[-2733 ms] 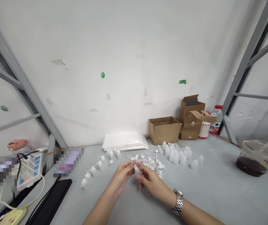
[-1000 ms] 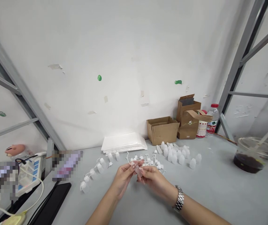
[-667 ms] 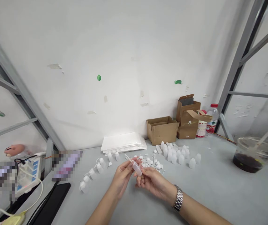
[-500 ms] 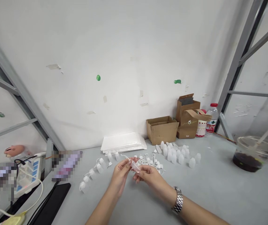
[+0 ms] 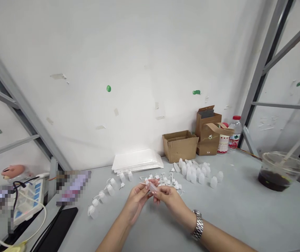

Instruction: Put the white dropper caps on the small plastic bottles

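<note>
Both hands meet over the middle of the grey table (image 5: 152,231). A small translucent bottle (image 5: 153,188) lies tilted between them. My left hand (image 5: 138,196) pinches its upper left end, where a white cap part shows partly behind the fingers. My right hand (image 5: 168,197) grips the lower right end of the same bottle. Just behind the hands is a pile of loose white caps (image 5: 169,180). Several capped bottles (image 5: 110,189) stand in a slanting row to the left. Bottles without caps (image 5: 194,175) are grouped at the right.
White sheets (image 5: 138,161) are stacked against the wall, beside a cardboard box (image 5: 180,148), a brown paper bag (image 5: 209,140) and a red-capped bottle (image 5: 235,134). A cup of dark drink (image 5: 276,178) stands at the right. A power strip (image 5: 30,201) and black pad (image 5: 57,229) lie left.
My hands have come slightly closer together, and the left fingers now cover more of the bottle's capped end. The whole view has shifted a little.
</note>
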`<state>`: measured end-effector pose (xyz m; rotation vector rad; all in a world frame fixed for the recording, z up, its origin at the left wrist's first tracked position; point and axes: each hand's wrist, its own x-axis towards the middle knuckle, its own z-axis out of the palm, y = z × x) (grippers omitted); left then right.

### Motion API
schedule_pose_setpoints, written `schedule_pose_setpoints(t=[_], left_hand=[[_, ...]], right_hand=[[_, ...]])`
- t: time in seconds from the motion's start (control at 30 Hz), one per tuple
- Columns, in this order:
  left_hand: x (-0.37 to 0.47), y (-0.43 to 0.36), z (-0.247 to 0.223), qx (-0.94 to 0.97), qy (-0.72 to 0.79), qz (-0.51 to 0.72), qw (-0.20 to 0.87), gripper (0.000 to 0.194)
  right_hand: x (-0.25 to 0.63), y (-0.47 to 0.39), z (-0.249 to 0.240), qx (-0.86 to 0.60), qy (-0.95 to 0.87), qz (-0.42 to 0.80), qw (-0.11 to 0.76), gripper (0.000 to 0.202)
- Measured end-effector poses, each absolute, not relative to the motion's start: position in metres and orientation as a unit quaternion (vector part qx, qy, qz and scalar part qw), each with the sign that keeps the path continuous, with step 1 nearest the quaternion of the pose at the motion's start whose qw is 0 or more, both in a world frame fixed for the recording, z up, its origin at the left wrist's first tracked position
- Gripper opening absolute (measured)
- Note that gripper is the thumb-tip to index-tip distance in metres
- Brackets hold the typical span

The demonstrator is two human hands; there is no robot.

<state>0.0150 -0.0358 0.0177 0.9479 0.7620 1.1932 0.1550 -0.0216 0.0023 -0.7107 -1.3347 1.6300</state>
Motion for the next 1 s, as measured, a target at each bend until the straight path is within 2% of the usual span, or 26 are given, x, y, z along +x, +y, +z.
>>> schedule_pose_setpoints(t=[0.13,0.27,0.37,0.5,0.7,0.87,1.0], left_hand=[[0.016,-0.036,0.019,0.41,0.344,0.527,0.66,0.034],[0.015,-0.035,0.018,0.373,0.344,0.537,0.674,0.043],[0.014,-0.034,0.016,0.364,0.357,0.561,0.652,0.036],[0.015,-0.033,0.014,0.371,0.355,0.575,0.637,0.025],[0.02,-0.032,0.007,0.346,0.302,0.559,0.691,0.026],[0.021,-0.033,0.006,0.356,0.314,0.555,0.683,0.03],[0.022,-0.033,0.012,0.339,0.343,0.565,0.67,0.029]], right_hand=[[0.157,-0.02,0.006,-0.223,-0.456,0.758,0.41,0.031],[0.157,-0.021,0.006,-0.203,-0.439,0.784,0.389,0.033],[0.155,-0.02,0.004,-0.217,-0.471,0.757,0.398,0.035],[0.154,-0.018,0.003,-0.291,-0.552,0.654,0.428,0.034],[0.154,-0.018,0.005,-0.332,-0.581,0.582,0.462,0.036],[0.154,-0.02,0.006,-0.333,-0.577,0.584,0.463,0.037],[0.152,-0.019,0.002,-0.29,-0.538,0.652,0.448,0.04]])
